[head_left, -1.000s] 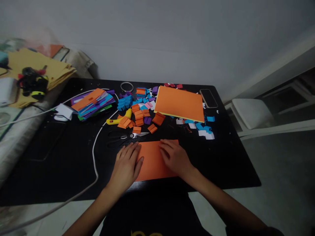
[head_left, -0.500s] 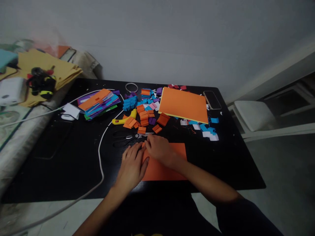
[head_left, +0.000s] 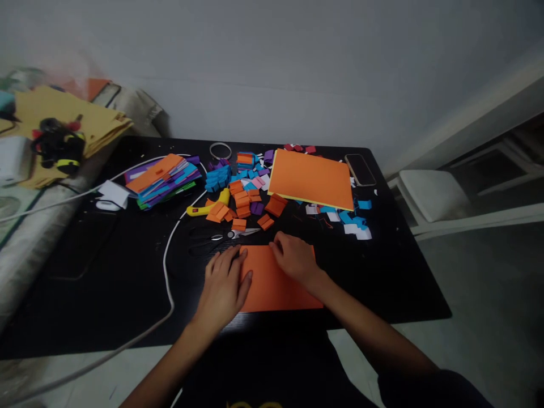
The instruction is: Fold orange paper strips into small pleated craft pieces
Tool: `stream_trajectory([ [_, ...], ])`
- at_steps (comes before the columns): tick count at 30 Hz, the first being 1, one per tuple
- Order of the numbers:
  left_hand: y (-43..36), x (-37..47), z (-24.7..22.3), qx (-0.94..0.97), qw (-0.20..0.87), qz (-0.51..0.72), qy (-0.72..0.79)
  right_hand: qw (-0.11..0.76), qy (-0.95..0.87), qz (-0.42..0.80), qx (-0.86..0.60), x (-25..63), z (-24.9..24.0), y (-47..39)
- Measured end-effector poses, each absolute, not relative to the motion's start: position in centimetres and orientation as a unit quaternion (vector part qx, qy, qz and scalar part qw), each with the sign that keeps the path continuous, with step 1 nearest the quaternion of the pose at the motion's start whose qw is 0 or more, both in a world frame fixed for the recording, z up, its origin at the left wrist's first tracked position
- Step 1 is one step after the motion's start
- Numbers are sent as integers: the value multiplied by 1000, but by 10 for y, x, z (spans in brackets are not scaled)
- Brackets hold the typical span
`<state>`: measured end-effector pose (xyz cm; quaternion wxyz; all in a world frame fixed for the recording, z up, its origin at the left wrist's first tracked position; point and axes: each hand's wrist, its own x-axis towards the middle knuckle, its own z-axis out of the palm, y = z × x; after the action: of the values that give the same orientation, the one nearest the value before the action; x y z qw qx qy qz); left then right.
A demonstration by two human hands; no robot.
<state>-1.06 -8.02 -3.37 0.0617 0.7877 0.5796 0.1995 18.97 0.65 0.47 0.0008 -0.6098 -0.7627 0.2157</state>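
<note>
A sheet of orange paper (head_left: 272,289) lies flat near the front edge of the black table. My left hand (head_left: 221,286) rests at its left side, fingers stretched and thumb apart, fingertips on the upper left corner. At the paper's far edge, my right hand (head_left: 295,258) has its fingers curled in and closed on that edge; the undersides of the fingers are hidden. Just beyond the paper lie scissors (head_left: 230,234) with black handles, their blades pointing right. A yellow glue gun (head_left: 208,209) sits behind them, among small folded orange paper pieces (head_left: 243,203).
A larger orange sheet (head_left: 312,180) lies on a yellow one at the back. Nearby are a phone (head_left: 360,170), blue folded pieces (head_left: 218,178) and a tape ring (head_left: 220,151). Stacked coloured papers (head_left: 164,180) lie to the left. A white cable (head_left: 168,277) crosses the table's left side.
My right hand has slid rightward along the paper's far edge, away from my left hand. My left hand stays at the left side. The whole view has shifted slightly.
</note>
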Motion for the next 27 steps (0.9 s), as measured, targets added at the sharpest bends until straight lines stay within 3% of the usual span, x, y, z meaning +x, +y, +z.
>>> stream_trajectory([
  [20, -79, -13, -34, 788, 59, 193, 581, 9, -724, 160, -671, 285, 5, -14],
  [27, -79, -13, -34, 790, 59, 191, 580, 12, -748, 144, -647, 261, 6, -9],
])
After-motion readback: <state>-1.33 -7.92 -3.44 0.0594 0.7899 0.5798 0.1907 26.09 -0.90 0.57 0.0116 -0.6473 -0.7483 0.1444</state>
